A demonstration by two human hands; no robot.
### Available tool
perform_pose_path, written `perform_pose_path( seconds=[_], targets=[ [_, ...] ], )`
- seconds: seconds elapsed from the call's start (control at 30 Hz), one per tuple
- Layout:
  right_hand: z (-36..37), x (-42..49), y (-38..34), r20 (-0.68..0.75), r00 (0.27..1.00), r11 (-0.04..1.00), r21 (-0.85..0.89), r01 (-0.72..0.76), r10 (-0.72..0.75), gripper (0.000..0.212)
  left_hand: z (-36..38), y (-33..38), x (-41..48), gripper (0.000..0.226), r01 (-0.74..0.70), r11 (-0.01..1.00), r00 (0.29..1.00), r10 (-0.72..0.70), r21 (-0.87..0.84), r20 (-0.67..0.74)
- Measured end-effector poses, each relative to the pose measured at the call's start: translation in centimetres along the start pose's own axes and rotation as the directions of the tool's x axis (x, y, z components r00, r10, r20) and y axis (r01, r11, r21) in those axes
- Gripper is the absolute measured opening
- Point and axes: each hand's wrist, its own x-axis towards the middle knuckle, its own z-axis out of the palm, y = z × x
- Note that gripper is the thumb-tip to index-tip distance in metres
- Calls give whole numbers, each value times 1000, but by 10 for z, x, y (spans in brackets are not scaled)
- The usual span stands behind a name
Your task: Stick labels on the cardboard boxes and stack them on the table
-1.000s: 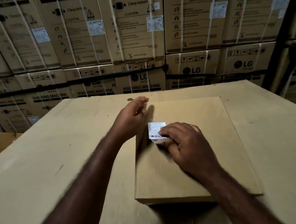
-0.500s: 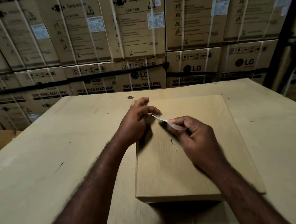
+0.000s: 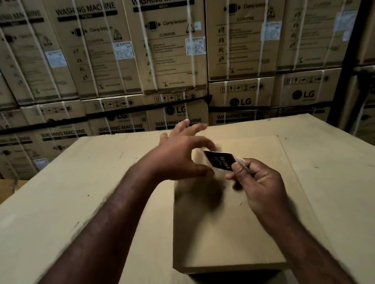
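The flat cardboard box point(image 3: 226, 241) lies on the table point(image 3: 74, 210), its near edge close to the table's front edge. The right hand point(image 3: 261, 180) hovers above the box, thumb and fingers pinching a dark label point(image 3: 220, 161) by its right end. The left hand point(image 3: 178, 156) hangs just left of the label with fingers spread and loosely bent, holding nothing; contact between its thumb and the label cannot be determined.

Place: a warehouse or stockroom.
Evidence, top of the frame: stacked washing machine cartons point(image 3: 168, 43), strapped, filling the whole background.
Evidence, lower frame: a cardboard-covered table point(image 3: 51, 212).
Lighting: dim.
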Motion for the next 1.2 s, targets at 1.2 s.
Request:
perform_pose_path(
  seconds=[1.2],
  targets=[
    [61,-48,-16,422,885,142,-905,400,197,93,43,-43,71,30,115,816,772,-433,-567,-466]
  ],
)
